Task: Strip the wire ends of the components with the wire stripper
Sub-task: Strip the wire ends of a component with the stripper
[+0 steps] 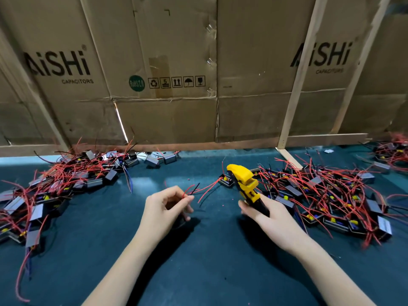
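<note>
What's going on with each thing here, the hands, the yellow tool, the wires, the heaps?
Left hand: pinches red and black wires, ends free.
Right hand: grips the wire stripper, raised, clear of the wires.
Left pile: tangled on the mat.
Right pile: tangled on the mat.

1 head-worn camera looks forward and down, close over the table (209, 250), facing cardboard (165, 118).

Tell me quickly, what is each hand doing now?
Left hand: pinches red and black wires.
Right hand: grips the yellow wire stripper.
</note>
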The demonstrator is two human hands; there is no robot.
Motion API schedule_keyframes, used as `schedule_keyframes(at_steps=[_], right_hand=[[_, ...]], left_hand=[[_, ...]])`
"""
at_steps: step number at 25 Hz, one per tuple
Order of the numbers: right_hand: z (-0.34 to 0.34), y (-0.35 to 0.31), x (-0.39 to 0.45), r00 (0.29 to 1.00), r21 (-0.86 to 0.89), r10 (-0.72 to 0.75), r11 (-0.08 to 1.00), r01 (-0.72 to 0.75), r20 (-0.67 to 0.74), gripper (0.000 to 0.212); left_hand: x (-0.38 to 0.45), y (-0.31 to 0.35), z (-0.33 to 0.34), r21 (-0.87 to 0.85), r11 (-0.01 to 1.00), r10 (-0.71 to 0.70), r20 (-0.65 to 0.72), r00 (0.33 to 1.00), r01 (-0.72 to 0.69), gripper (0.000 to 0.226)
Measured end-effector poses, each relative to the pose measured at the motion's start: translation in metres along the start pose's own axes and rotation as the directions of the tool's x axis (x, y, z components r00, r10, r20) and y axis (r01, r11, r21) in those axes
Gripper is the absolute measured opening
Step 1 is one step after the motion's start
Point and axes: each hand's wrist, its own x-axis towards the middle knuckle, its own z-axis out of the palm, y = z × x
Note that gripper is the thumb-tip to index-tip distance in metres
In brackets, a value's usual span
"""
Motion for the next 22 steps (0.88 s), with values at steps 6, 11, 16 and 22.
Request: schedule_keyframes(at_steps=[6, 11, 16, 22], right_hand=[[-0.003, 0.008, 0.009, 0.881, -0.585, -0.064, 0.77, -0.256, -0.469, 0.05], [0.0, 0.016, 0.013, 0.821, -0.793, -0.299, 0.545, -0.271, -0.487, 0.058], [0.003, 0.019, 0.015, 0.817, -0.826, -0.326, 0.484, -0.287, -0.475, 0.064], [0.004, 0.019, 0.016, 0.808, -0.855, -0.408, 0.474, -0.211, -0.426, 0.062]], left_hand=[[-0.002, 0.006, 0.012, -0.139, 0.989, -0.034, 0.137, 0.99, 0.053, 0.016], [-0.005, 0.009, 0.016, -0.14, 0.988, -0.031, 0.183, 0.983, 0.057, 0.017], [-0.007, 0.01, 0.018, -0.122, 0.992, -0.007, 0.227, 0.974, 0.036, 0.018], [-0.006, 0.005, 0.02, -0.078, 0.995, -0.051, 0.201, 0.978, 0.067, 0.022]])
